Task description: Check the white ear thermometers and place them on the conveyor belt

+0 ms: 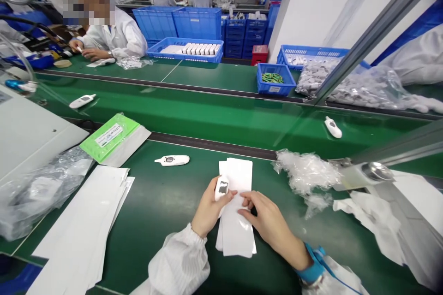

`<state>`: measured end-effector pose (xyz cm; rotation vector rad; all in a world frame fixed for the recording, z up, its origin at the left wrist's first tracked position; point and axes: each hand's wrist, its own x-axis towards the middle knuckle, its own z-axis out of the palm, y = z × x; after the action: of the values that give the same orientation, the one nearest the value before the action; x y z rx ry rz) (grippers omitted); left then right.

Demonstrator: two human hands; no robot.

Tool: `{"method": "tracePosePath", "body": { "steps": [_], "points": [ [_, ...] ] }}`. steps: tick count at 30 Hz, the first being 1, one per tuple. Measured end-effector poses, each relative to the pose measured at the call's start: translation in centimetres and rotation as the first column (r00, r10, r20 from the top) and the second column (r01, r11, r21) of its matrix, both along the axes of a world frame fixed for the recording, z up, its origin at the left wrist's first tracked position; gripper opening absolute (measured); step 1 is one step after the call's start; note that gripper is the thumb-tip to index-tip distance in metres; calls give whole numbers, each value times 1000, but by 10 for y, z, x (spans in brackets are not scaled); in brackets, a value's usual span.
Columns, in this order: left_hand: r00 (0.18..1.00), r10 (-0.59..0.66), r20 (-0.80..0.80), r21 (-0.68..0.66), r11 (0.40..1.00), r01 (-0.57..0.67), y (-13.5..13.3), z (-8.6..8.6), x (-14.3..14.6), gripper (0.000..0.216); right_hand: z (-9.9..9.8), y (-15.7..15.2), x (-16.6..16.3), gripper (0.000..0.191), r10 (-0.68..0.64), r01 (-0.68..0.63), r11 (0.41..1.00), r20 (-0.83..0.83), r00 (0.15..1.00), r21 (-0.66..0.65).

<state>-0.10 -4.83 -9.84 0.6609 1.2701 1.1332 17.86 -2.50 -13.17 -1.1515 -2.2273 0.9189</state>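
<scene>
Here we go: the left hand (pixel 209 207) is curled closed around a small white thermometer (pixel 221 187) (an ear type, by the look of it, though the small display is hard to make out), holding it just over the left edge of a small stack of white sheets (pixel 238 216); the right hand (pixel 268 219) is half open, its fingers (pixel 247 200) resting on that stack and gripping nothing I can see; a blue strap (pixel 309 269) circles the right wrist; a second white thermometer (pixel 172 160) lies on the green conveyor belt (pixel 162 235) just beyond the stack; crumpled clear plastic film (pixel 306 173) sits to the stack's right; a larger pile of white sheets (pixel 81 226) lies well to its left.
</scene>
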Motion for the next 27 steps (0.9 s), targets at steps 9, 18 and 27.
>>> {"method": "tracePosePath", "body": {
  "steps": [9, 18, 27],
  "points": [
    [996, -51, 72, 30, 998, 49, -1, 20, 11, 71, 70, 1, -8, 15, 58, -176, 946, -392, 918, -273],
    [963, -239, 128, 54, 971, 234, -15, 61, 21, 80, 88, 15, -20, 11, -48, 27, 998, -424, 905, -56],
    [933, -303, 195, 79, 953, 293, -16, 66, 17, 78, 98, 19, -21, 12, -3, -5, 1000, -445, 896, -16]
  ]
}}
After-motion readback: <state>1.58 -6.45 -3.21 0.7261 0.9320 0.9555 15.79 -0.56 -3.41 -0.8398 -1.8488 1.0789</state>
